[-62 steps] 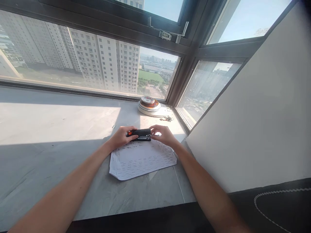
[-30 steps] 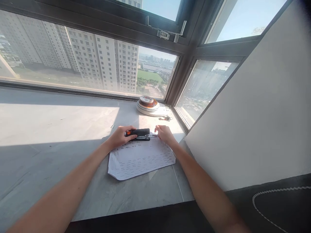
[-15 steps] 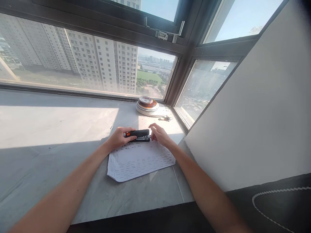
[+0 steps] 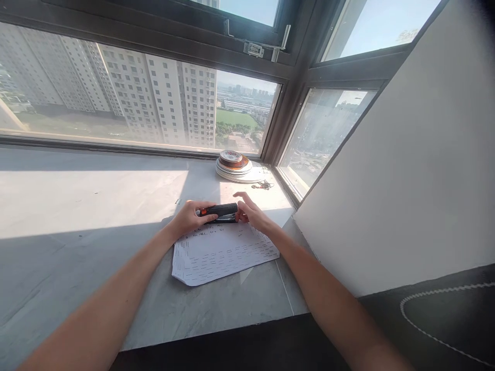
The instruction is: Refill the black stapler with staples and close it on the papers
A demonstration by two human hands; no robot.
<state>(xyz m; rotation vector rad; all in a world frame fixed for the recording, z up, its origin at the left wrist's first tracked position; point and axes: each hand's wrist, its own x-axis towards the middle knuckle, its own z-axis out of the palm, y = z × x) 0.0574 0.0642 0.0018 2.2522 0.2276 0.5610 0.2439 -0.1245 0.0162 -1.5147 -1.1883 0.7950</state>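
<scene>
A black stapler (image 4: pixel 222 209) with an orange part at its left end is held above the far edge of some white paper (image 4: pixel 228 252). My left hand (image 4: pixel 190 218) is wrapped round the stapler's left end, fingers behind and thumb in front. The stapler's upper arm is lifted a little from its base, and a strip of metal shows between them. At the right end, my right hand (image 4: pixel 250 212) has its lower fingers closed against the stapler, while the index finger sticks out above. Exactly what those fingertips pinch is hidden. Rows of short dark marks, staples or printed dashes, cover the paper.
Stacked plates (image 4: pixel 234 167) stand in the window corner, with a small beaded string (image 4: pixel 263 185) in front. Windows (image 4: pixel 154 98) line the back of the grey stone sill (image 4: pixel 77 206). A slanting white wall (image 4: pixel 406 170) closes off the right side. The sill's front edge is near me.
My right hand has moved slightly left against the stapler's end. The metal piece that stuck out there between stapler and fingers no longer shows. My left hand keeps its hold.
</scene>
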